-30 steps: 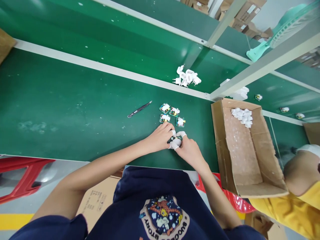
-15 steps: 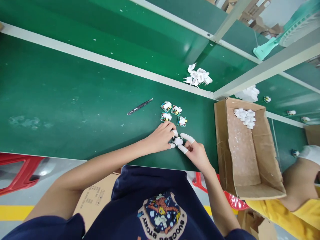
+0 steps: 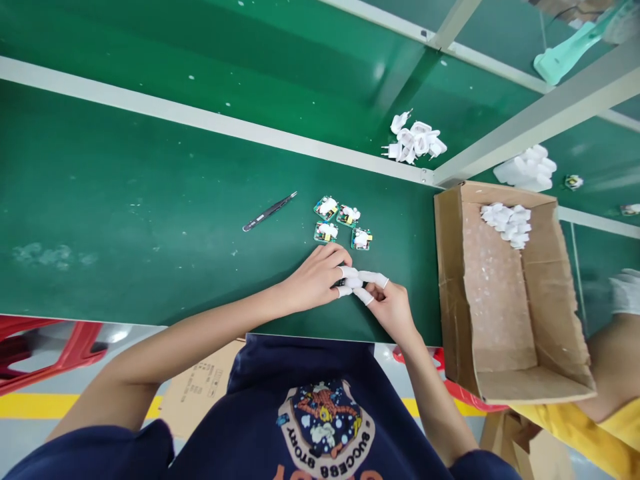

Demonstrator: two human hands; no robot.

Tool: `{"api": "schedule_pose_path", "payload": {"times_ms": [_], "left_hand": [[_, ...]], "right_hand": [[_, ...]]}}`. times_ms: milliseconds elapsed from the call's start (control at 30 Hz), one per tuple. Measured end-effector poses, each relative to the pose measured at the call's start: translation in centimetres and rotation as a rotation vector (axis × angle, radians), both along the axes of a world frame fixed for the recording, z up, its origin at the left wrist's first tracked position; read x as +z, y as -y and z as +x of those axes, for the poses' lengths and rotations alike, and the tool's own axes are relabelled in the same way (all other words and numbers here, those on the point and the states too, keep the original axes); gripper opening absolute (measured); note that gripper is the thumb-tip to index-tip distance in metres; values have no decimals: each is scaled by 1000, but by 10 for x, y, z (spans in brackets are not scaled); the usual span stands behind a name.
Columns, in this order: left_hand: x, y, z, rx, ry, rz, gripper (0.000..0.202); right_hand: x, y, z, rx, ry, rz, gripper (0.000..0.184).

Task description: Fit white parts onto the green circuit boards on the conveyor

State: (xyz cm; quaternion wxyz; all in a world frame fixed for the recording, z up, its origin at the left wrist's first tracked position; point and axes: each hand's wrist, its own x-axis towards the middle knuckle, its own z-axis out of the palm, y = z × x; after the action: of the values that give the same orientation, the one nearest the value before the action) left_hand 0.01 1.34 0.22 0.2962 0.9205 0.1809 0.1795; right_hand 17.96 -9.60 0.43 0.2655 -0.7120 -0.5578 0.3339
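Note:
Between the fingertips of both hands is a small circuit board [image 3: 354, 283] with a white top; the fingers cover most of it. My left hand [image 3: 320, 279] pinches its left side, with white finger cots on thumb and forefinger. From the right, my right hand [image 3: 391, 303] grips the other side, its thumb and forefinger capped in white too. Just beyond the hands, several similar circuit boards [image 3: 361, 239] with white blobs and yellow parts lie on the green table. Black tweezers [image 3: 270, 212] rest to their left.
A cardboard box [image 3: 453, 280] stands at the right, with white plastic pieces [image 3: 507, 223] at its far end. White plug housings [image 3: 415, 141] lie in a heap behind the pale rail [image 3: 225, 125]. Further right are a co-worker's gloved hand [image 3: 626, 292] and yellow clothing.
My right thumb and forefinger, earlier spread around the board's right side, have closed in on it. My left fingers have drawn closer together. The view has shifted slightly.

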Motion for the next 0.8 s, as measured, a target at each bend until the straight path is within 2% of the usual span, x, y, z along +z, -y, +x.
{"api": "schedule_pose_path", "payload": {"times_ms": [167,367,533,700,800], "left_hand": [[-1,2,0,37,-14,-50,16],[-2,-1,0,69,-54,-56,36],[-3,-3,-1,30,-78,-16,29],[-3,-3,0,29,-96,-50,32],[-2,-4,0,22,-104,-54,30]], "right_hand": [[1,-3,3,15,-153,-29,38],[-2,-4,1,-43,-117,-34,30],[1,-5,1,30,-125,-38,36],[-1,-6,1,14,-33,-16,29],[-2,-8,1,35,-60,-26,32]]}}
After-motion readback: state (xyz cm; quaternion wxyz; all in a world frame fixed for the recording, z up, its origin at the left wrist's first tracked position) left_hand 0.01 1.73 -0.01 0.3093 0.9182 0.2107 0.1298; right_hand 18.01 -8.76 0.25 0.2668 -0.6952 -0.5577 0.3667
